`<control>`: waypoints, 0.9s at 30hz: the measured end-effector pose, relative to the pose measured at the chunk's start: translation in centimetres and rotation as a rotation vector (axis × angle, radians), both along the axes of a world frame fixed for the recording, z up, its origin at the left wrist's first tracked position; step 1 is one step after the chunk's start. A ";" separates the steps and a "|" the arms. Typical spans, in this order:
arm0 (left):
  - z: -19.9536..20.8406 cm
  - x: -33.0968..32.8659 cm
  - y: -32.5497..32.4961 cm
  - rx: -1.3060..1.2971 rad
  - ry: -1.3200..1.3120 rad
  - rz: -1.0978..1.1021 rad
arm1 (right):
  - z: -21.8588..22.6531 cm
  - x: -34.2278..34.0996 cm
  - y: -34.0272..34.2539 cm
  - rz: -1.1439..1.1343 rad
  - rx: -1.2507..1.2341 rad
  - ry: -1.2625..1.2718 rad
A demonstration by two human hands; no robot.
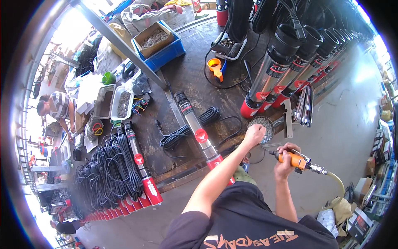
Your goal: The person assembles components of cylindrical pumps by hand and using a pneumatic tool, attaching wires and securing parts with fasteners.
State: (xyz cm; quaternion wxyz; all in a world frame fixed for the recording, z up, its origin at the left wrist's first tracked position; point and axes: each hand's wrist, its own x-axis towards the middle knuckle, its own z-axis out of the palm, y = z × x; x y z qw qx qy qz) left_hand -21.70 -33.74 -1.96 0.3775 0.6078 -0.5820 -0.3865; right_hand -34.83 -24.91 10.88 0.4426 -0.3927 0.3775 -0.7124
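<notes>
My left hand (255,135) is at a round bowl (273,125) of small grey metal pieces (264,122) by the bench edge. Its fingers are pinched together, and whatever they hold is too small or hidden to make out. My right hand (285,159) is wrapped round an orange air screwdriver (297,161), held off the bench edge with its bit pointing left. A pale hose (336,179) runs from its rear fitting. Left of my left forearm lies a steel-and-red tubular pump (194,120), its red end reaching the bench's near edge. A coiled black cable (182,135) lies beside it.
Several pumps (271,76) stand at the right; bundled pumps with black cables (110,166) lie left. A metal post (124,41) crosses the bench (182,79). Beyond are a blue bin (166,56), an orange clamp-like piece (215,68) and trays. Another person (62,106) works far left.
</notes>
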 end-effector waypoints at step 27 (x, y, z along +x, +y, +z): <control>10.6 22.1 11.5 0.106 1.908 0.537 | 4.3 24.5 -5.4 0.678 -0.224 -0.205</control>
